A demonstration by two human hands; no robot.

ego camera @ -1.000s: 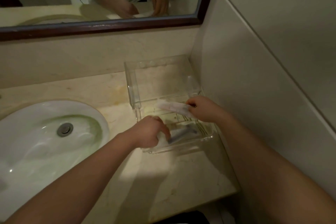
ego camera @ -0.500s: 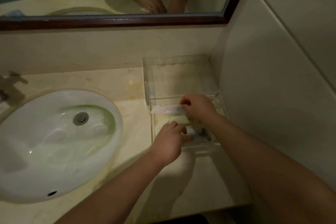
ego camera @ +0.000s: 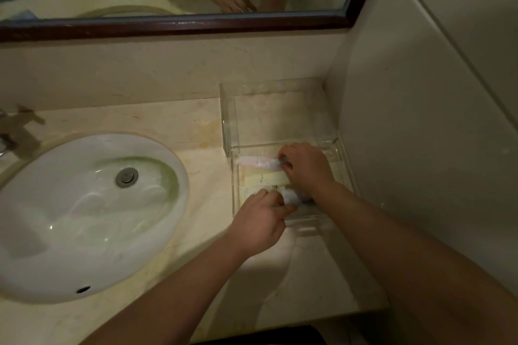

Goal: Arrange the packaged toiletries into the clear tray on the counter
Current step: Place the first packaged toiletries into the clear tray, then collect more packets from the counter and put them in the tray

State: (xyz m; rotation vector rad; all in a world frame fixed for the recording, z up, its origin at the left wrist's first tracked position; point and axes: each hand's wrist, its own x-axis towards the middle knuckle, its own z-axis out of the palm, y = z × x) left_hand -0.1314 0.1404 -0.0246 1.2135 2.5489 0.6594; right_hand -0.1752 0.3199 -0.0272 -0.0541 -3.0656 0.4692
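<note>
A cream marble counter [ego camera: 173, 126] runs under a dark-framed mirror [ego camera: 196, 26], with a white oval sink [ego camera: 84, 213] off to the side of my left hand [ego camera: 259, 223] and the clear tray [ego camera: 344, 165] tucked in the corner by the wall. Since half a second ago both my hands have stayed over the tray; my left hand has closed in slightly on the small pale packet [ego camera: 291, 196] at the tray's near end, fingertips pinching its edge. My right hand [ego camera: 307, 168] grips one end of the long white sachet [ego camera: 256, 162], which lies inside the tray at its far side. The sachet is thin, flat, pinkish-white with faint print. Its long axis runs crosswise, pointing away from my right fingers toward the sink.
</note>
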